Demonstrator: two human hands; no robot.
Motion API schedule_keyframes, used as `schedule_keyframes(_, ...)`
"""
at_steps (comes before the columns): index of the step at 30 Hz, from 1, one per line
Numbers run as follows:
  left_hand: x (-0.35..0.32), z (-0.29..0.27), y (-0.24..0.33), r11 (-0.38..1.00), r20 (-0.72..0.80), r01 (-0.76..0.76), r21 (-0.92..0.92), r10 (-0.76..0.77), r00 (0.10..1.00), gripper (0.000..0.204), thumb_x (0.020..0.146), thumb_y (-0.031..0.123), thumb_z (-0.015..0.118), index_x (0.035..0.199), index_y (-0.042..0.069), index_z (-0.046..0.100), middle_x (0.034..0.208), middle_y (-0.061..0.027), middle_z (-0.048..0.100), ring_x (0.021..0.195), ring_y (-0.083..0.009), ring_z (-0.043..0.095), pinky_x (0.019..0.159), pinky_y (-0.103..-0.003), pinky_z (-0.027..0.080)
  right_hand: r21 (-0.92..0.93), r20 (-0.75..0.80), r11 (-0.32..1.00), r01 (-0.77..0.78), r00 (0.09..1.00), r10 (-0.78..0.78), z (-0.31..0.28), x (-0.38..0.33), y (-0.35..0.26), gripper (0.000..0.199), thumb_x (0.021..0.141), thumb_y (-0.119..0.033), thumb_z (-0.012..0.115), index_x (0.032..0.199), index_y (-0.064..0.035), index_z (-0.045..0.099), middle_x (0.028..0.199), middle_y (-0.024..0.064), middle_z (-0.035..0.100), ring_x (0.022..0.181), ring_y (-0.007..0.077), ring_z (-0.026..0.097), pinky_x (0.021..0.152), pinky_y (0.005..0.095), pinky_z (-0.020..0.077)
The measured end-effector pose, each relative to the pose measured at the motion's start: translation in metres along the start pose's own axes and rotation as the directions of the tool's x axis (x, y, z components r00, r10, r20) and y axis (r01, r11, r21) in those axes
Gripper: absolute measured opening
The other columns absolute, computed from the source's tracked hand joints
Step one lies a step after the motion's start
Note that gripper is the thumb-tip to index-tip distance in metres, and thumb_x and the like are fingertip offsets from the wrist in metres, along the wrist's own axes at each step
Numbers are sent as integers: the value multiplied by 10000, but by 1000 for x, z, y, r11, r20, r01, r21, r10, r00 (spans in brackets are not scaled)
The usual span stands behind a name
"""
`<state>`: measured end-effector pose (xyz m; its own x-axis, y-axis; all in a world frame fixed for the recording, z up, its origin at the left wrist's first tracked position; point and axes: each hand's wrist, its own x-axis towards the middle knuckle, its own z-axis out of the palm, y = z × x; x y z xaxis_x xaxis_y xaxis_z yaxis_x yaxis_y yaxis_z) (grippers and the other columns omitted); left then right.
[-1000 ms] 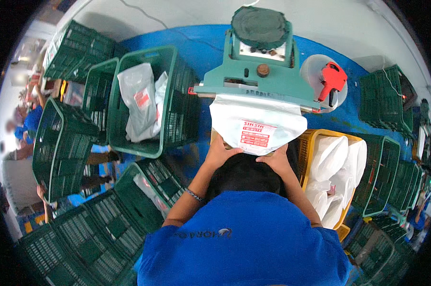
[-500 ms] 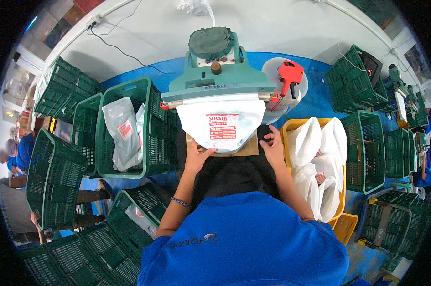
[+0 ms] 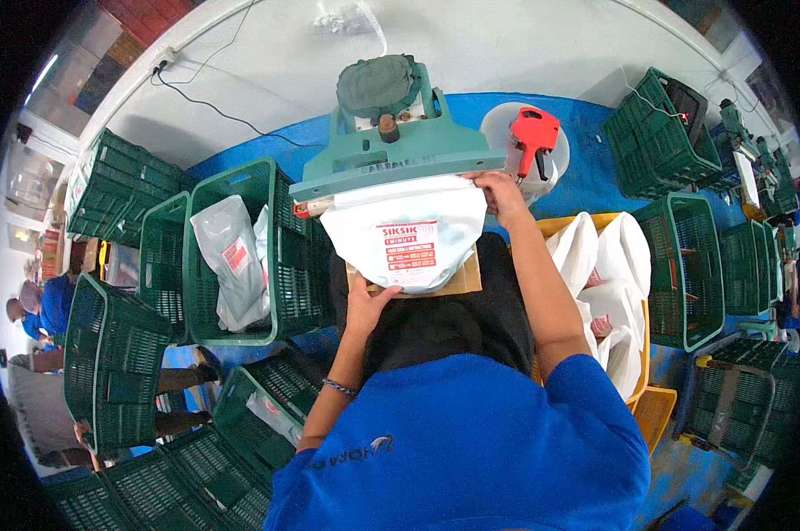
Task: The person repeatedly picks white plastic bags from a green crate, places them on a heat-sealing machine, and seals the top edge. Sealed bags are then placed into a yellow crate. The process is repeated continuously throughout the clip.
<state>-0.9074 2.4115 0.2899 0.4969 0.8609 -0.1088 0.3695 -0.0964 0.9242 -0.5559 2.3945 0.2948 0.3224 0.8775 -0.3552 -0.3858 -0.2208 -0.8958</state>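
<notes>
A white plastic bag with red print hangs filled from the jaw of a green impulse sealer. A brown board lies beneath the bag. My left hand is at the bag's lower left, thumb and forefinger spread against its bottom edge; its other fingers are partly hidden. My right hand is closed at the bag's upper right corner, beside the sealer's jaw, with the fingertips pinching the plastic edge.
A green crate with grey-white bags stands left, a yellow crate of filled white bags right. A red label gun lies on a round white container behind the sealer. Another person is among green crates at far left.
My right hand has risen from beside the bag's lower right to its upper right corner and closed there. My left hand stays at the lower left. The view has shifted slightly.
</notes>
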Motion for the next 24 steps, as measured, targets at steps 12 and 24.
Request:
schedule_keyframes(12,80,-63,11,904,1,157,-397,-171,985,593,957,462,279,1277,-9,445,1222,-123,532,1132,-223,490,985,-329,358,-76,-260,980,186,945,-199,59,-88,4,582,901,-531,470,1119,-6,597,1074,58,626,982,155,563,870,315,406)
schedule_keyframes(24,120,-71,75,639,211,177,-748,-23,977,414,865,238,602,1195,1,522,1134,-90,599,1020,-190,579,891,-322,444,-26,-208,988,151,966,-153,61,-94,13,306,836,-246,674,1036,-15,655,968,25,652,867,93,561,825,253,407)
